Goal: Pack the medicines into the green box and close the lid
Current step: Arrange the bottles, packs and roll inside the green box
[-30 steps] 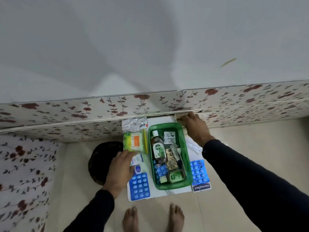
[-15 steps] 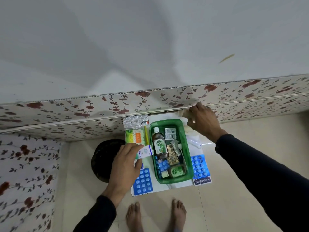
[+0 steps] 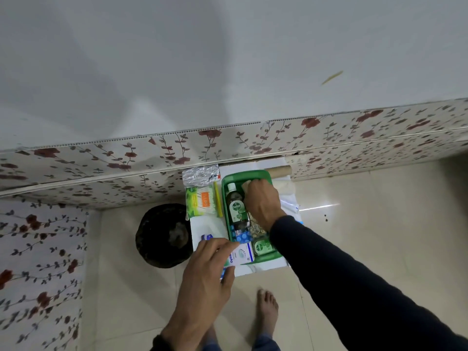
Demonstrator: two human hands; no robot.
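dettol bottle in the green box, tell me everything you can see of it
The Dettol bottle is dark, brownish and see-through, looks like plastic, with a white screw cap at its far end and a green and white Dettol label across its middle. It lies on its side along the left wall of the open green box, cap toward the wall panel. The right hand is just beside it, over the box, and may brush its right edge. Its near end meets a blue blister strip.

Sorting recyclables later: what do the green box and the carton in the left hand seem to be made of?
Green box: likely moulded plastic, glossy, with a rounded, slightly translucent rim. Carton in the left hand: probably printed paperboard, with flat faces and crisp edges.
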